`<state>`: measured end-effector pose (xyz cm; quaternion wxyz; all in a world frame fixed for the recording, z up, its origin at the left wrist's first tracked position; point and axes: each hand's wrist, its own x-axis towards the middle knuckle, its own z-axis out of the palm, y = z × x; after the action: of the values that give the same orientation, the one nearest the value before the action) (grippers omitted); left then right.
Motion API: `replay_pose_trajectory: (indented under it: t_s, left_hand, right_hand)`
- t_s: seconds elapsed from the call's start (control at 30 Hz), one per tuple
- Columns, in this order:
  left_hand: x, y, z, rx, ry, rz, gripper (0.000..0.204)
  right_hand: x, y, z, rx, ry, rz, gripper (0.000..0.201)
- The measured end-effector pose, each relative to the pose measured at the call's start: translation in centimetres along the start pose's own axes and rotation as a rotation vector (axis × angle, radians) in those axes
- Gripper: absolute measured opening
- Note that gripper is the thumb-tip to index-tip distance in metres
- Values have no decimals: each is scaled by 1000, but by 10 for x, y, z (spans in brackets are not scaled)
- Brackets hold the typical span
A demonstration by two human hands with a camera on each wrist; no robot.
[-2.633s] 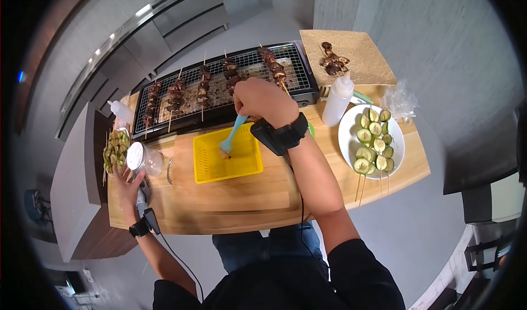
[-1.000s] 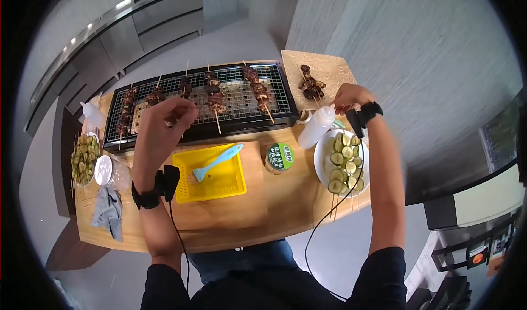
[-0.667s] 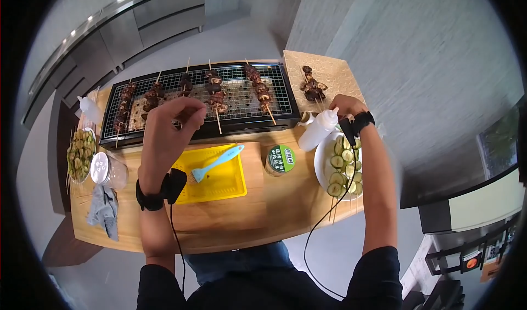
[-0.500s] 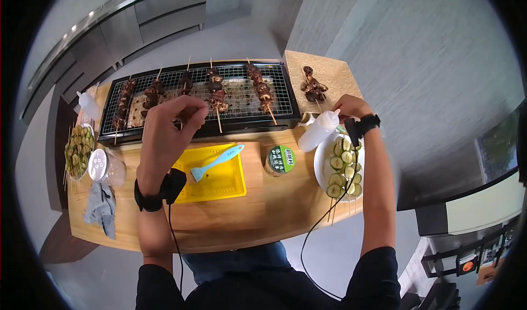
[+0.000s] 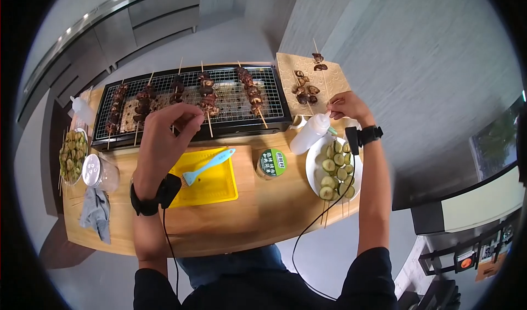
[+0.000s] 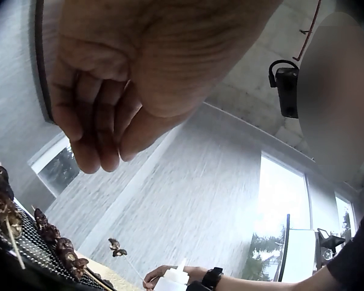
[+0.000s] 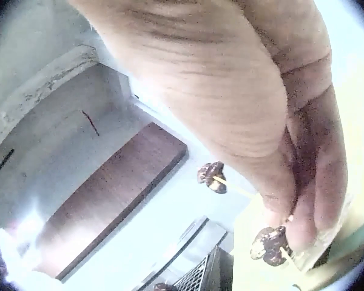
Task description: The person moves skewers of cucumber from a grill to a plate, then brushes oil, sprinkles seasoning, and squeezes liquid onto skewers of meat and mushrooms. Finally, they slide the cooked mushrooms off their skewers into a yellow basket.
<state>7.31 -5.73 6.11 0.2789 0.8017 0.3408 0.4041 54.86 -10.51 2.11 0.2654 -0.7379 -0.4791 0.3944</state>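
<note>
My right hand (image 5: 351,106) pinches the lower end of a skewer (image 5: 320,67) with a few dark browned pieces near its far end, held up over the patterned board (image 5: 339,78). In the right wrist view the thumb and fingers of the right hand (image 7: 255,103) meet at the stick. More browned pieces (image 5: 305,90) lie on the board. My left hand (image 5: 164,140) hovers over the grill's near edge and the yellow basket (image 5: 229,192), fingers loosely curled. The left wrist view shows nothing in the left hand (image 6: 127,91).
Several browned skewers (image 5: 253,94) lie across the black grill (image 5: 282,99). A white squeeze bottle (image 5: 310,134) stands beside the cucumber plate (image 5: 312,173). A blue brush (image 5: 206,167) rests in the basket, near a green-lidded jar (image 5: 272,163). Another jar (image 5: 100,173) and grey cloth (image 5: 95,214) are left.
My right hand has left the brush in the basket, moved to the board and raised a skewer. My left hand has come from the left-hand jar to above the grill's near edge.
</note>
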Motion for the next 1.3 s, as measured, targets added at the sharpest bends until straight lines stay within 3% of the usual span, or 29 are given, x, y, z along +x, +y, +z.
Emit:
replay_pose_trajectory:
  t_s: [0.07,0.3,0.53,0.67,0.73,0.93,1.1,1.3]
  left_hand:
    - [0,-2,3,-2,8,7,9]
    - [0,-4,9,35,11,64,9]
    - [1,-1,9,50,-41,-8,10]
    - [2,-7,11,59,-32,-4,10]
    - [2,-9,12,61,-9,18,9]
    - [4,-15,14,85,-8,-25,11]
    - [4,-17,20,114,-159,-114,15]
    - [4,-15,13,184,-335,-132,19]
  right_hand:
    - [-7,-6,1,52,22,-161,14]
    - [-31,-26,0,104,18,-258,8]
    - [-35,-11,-17,0,128,-153,14]
    - [-23,22,-43,-127,240,-87,18]
    - [-18,33,-54,-362,315,-98,16]
    - [-8,34,-76,-615,468,-95,13]
    - [6,21,-93,-831,587,-189,12]
    - [13,9,-107,-901,590,-297,14]
